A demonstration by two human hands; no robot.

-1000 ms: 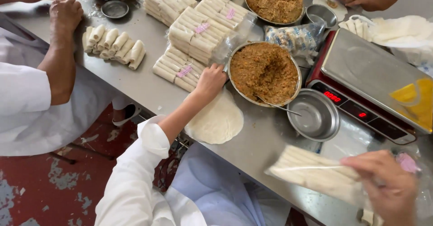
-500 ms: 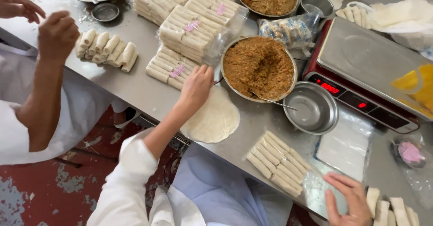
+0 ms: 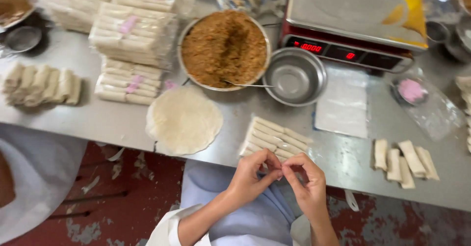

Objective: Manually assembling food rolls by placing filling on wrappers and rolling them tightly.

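My left hand and my right hand meet at the fingertips just below the table edge, pinching something too small to make out. Right above them lies a clear pack of pale rolled spring rolls on the steel table. A round stack of thin wrappers lies to the left of that pack. Behind it stands a wide metal bowl of brown filling with a spoon resting in it.
An empty steel bowl sits before a red digital scale. Stacked packs of rolls fill the back left, loose rolls lie left and loose rolls right. A plastic sheet, a pink-filled dish and another person's white sleeve are around.
My left hand left the wrapper stack and my right hand left the pack; both came together at the table edge. The view shifted right and closer.
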